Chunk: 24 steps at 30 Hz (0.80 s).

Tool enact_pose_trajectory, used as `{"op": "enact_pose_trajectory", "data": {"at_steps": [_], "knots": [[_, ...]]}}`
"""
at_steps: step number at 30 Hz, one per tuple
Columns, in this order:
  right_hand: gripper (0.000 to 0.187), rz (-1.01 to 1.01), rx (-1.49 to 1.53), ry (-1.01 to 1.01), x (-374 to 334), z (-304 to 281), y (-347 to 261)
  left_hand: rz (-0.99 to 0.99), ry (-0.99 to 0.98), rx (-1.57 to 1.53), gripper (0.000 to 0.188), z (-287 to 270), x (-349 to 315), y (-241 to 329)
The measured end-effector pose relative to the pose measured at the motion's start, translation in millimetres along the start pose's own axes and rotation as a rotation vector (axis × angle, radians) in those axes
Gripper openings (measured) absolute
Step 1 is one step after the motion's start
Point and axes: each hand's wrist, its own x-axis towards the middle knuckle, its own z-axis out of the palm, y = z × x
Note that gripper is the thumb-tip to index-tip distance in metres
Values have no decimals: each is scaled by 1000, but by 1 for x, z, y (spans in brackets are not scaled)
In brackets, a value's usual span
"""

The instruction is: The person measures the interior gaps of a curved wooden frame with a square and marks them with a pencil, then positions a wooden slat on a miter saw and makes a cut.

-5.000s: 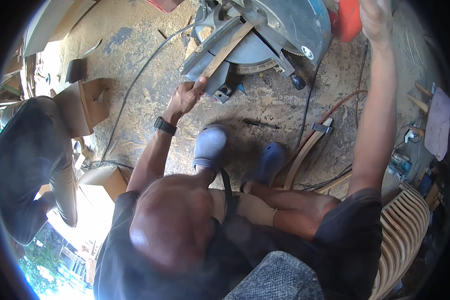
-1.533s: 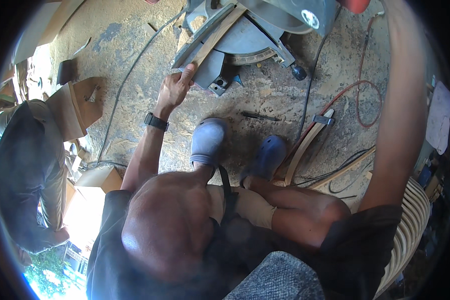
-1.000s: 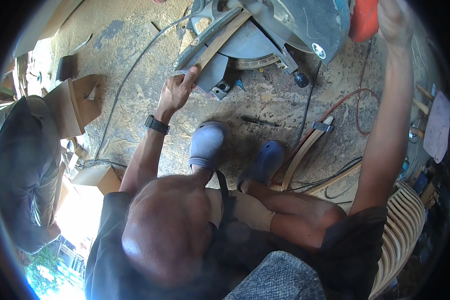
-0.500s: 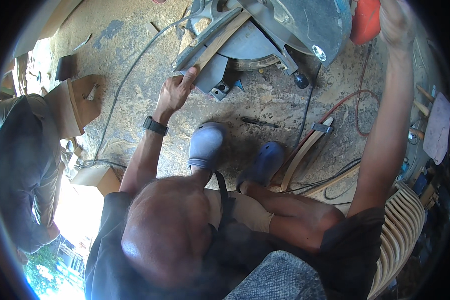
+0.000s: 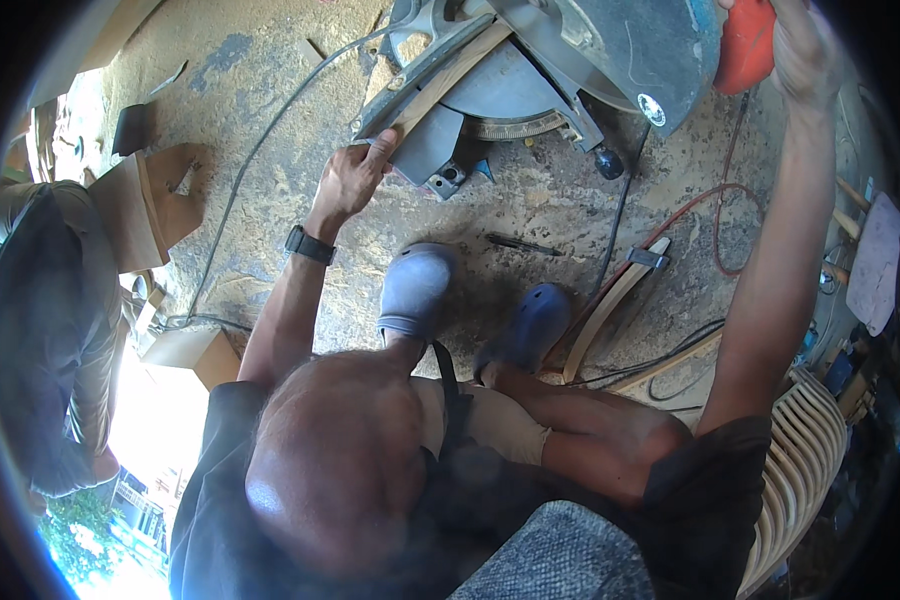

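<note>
A miter saw (image 5: pixel 610 55) with a blue-grey blade guard stands on the floor at the top of the view. Along its fence lies a narrow wooden strip (image 5: pixel 452 82). My left hand (image 5: pixel 348 182) is closed on the near end of this strip, thumb on top, beside the saw's left table wing. A dark watch (image 5: pixel 310 246) is on that wrist. At the upper right, my right hand (image 5: pixel 808 62) is wrapped round the saw's red handle (image 5: pixel 746 48); its fingers are partly cut off by the view's edge. The far end of the strip reaches toward the blade.
A black pen-like tool (image 5: pixel 522 244) lies on the dusty floor. Right of my shoes is a curved wooden piece with a clamp (image 5: pixel 648 258). Cables and a red hose (image 5: pixel 718 225) cross the floor. Curved slats (image 5: pixel 805 470) stand lower right. Another person (image 5: pixel 45 320) is at left.
The saw, the strip and my right hand on the handle appear slightly farther right in view. Both hands keep their grips.
</note>
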Motion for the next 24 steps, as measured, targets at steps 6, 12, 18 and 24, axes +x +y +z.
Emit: {"op": "enact_pose_trajectory", "data": {"at_steps": [6, 12, 18, 24], "knots": [[41, 38, 40, 20, -2, 2, -6, 4, -14, 36, 89, -1, -1, 4], [43, 34, 65, 40, -9, 2, -1, 7, -28, 49, 86, -4, -4, 10], [44, 56, 57, 69, -14, 2, 0, 45, 9, 12, 86, 0, -2, 6], [44, 71, 82, 105, -21, 2, 3, 43, 2, 20, 87, 1, 2, -1]]}}
